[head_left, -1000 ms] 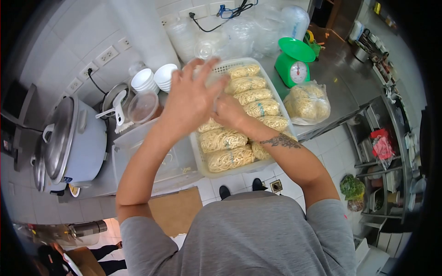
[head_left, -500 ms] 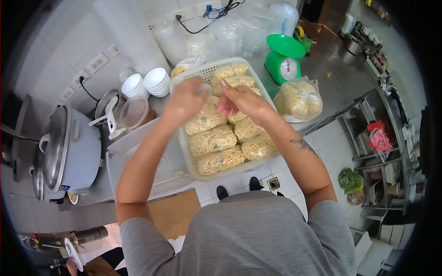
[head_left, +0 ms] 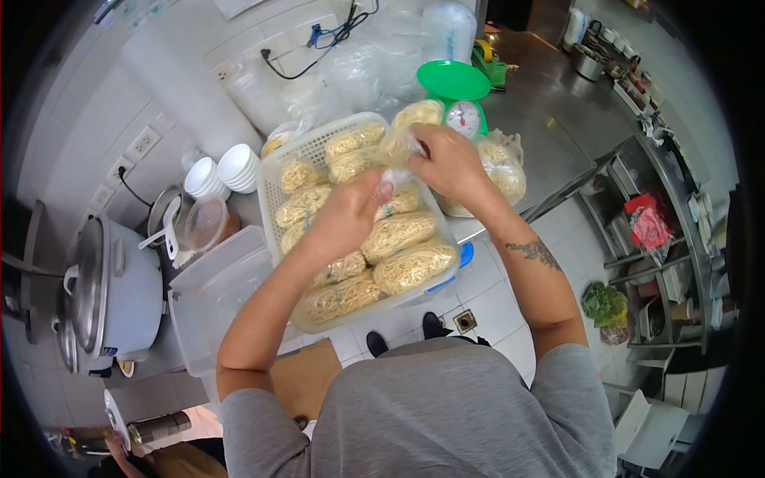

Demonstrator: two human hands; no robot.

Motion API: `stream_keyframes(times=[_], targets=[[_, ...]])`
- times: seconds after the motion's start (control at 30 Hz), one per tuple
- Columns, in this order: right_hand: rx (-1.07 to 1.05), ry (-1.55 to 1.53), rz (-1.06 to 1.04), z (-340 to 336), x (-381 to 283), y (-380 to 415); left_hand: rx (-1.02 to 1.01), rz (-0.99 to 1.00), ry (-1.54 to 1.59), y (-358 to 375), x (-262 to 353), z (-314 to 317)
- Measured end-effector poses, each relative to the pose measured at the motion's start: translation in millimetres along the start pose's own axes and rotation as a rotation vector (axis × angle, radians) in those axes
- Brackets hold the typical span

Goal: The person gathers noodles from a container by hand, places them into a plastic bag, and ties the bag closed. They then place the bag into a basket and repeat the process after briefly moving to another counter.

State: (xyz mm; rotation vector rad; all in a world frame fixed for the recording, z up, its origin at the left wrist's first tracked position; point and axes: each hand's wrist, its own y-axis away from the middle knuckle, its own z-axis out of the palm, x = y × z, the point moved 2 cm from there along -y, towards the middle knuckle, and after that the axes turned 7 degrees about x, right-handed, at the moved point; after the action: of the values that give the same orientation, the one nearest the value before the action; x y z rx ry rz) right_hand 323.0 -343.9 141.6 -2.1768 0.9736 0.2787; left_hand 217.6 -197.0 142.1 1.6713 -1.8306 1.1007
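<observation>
A white perforated basket [head_left: 279, 179] holds several clear bags of noodles [head_left: 402, 235] in rows. Above its right part, my left hand [head_left: 347, 215] is closed on a piece of clear plastic bag [head_left: 396, 175]. My right hand [head_left: 450, 163] pinches the gathered plastic of a noodle bag [head_left: 413, 119], which hangs above the basket's far right corner, in front of the green scale [head_left: 454, 80]. Whether both hands grip the same bag I cannot tell. Another bag of noodles [head_left: 502, 167] rests on the counter right of the basket, partly behind my right forearm.
White bowls [head_left: 237, 167], a lidded tub [head_left: 211, 223] and a large pot [head_left: 119, 279] stand to the left. A clear plastic bin [head_left: 215, 295] adjoins the basket. Plastic rolls and bags line the wall. A person's hand [head_left: 115, 446] shows at the lower left.
A noodle bag now shows raised at my right hand. My left hand has moved down and to the right. The view has shifted, with the basket and scale appearing further left.
</observation>
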Motion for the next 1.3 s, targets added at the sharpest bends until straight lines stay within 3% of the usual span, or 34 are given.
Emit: stream_keyframes(times=[0.07,0.17,0.3,0.4,0.57,0.67,0.8,0.9,1.1,1.2,1.3], targets=[[0.059,-0.049,-0.138,-19.3,1.5,-0.2,0.058,0.093,-0.015,-17.3,17.0,-5.0],[0.129,-0.151,-0.323,-39.8,6.7,4.2,0.111,0.063,0.132,-52.4,19.5,3.2],[0.213,-0.256,-0.403,-51.2,28.9,11.9,0.031,-0.166,0.256,-83.8,26.7,23.2],[0.243,-0.388,-0.199,-47.7,45.8,12.4,0.010,-0.232,0.268,-96.9,26.3,45.5],[0.280,-0.378,-0.130,-32.2,65.2,9.0,0.010,-0.249,0.191,-103.5,19.9,63.0],[0.278,-0.385,-0.090,-23.9,69.1,5.8,-0.034,0.009,-0.007,-98.5,29.6,60.0],[0.237,-0.467,0.060,-19.1,59.4,-1.0,-0.080,0.069,-0.061,-102.9,11.9,49.4],[0.203,-0.602,0.151,-7.3,49.9,-9.5,-0.015,0.052,0.005,-108.8,-2.6,39.7],[0.029,-1.481,0.637,21.6,37.2,-14.4,0.097,0.166,0.062,-108.3,-11.6,28.0],[-0.019,-1.578,0.670,27.5,43.5,-15.6,0.112,0.212,0.085,-111.9,-13.1,29.4],[-0.011,-1.480,0.588,25.6,42.0,-17.9,0.168,0.287,-0.020,-116.8,-8.4,27.8]])
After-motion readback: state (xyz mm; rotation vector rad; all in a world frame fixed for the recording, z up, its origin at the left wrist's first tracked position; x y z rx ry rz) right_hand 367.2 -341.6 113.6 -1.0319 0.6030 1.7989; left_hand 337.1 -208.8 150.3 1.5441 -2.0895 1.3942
